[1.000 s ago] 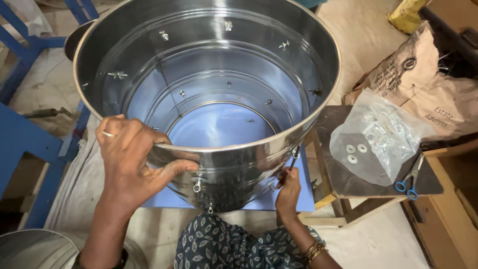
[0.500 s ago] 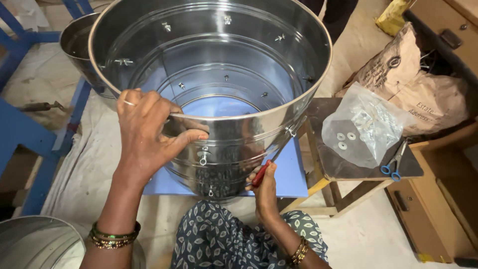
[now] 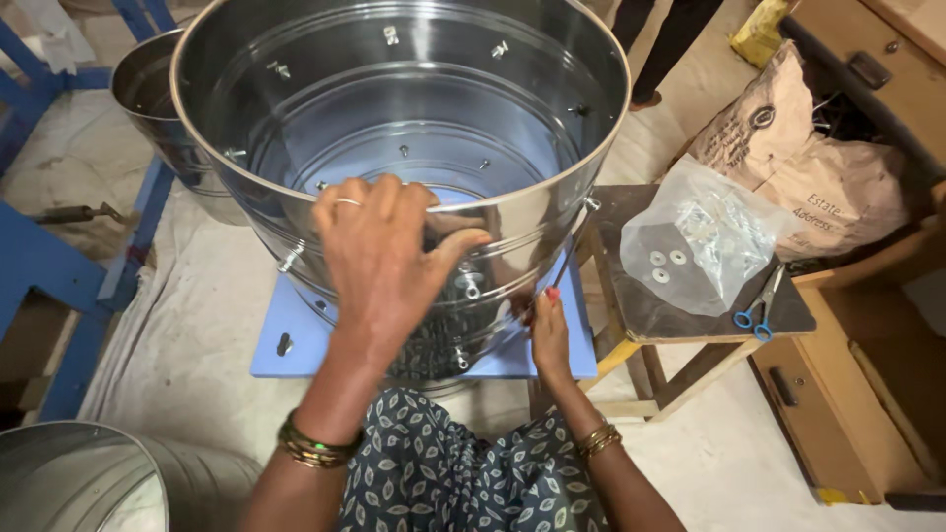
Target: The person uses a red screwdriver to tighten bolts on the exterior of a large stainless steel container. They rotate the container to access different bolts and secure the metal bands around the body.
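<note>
Drum on board, stool with bag right

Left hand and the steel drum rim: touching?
Touching. The head view shows the left hand draped over the near rim of the steel drum, fingers inside, thumb hooked over the edge.

i see my left hand gripping the near rim of a big steel drum that sits on a blue board. my right hand, at four o'clock from the left, holds a red-handled screwdriver against the drum's outer wall. at three o'clock, a clear bag of hardware and blue scissors lie on a small wooden stool.
</note>
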